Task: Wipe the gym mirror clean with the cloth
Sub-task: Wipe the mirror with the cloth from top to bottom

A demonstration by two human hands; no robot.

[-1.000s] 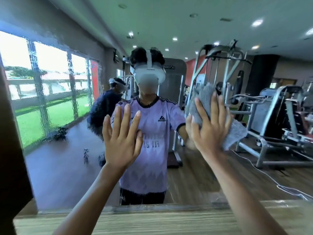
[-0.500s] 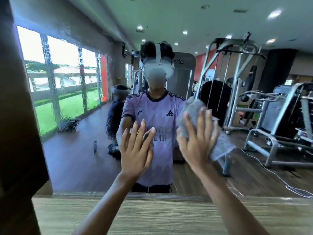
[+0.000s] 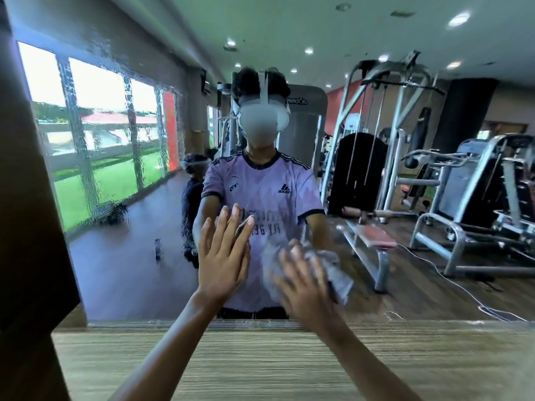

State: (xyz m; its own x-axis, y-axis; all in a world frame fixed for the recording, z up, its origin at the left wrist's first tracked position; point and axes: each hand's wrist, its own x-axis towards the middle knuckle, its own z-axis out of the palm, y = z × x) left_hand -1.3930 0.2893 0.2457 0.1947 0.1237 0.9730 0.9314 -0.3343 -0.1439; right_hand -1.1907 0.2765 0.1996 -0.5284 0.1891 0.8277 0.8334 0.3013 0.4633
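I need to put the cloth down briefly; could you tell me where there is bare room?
The striped wooden ledge under the large wall mirror lies bare right of the right forearm and left of the left forearm. The mirror's centre is crowded: the left hand lies flat there, close beside the right hand pressing the grey cloth.

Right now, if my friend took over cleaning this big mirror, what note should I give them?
Left hand: open, flat against the large wall gym mirror, fingers straight, holding nothing.
Right hand: open, pressing the crumpled grey cloth on the glass, low and near the middle; motion blurs it.
Done: the middle and right of the glass look clear.
To do: a rippled wet-looking film covers the left part, over the reflected windows, so that area probably comes next.
A pale wooden ledge runs below the mirror.
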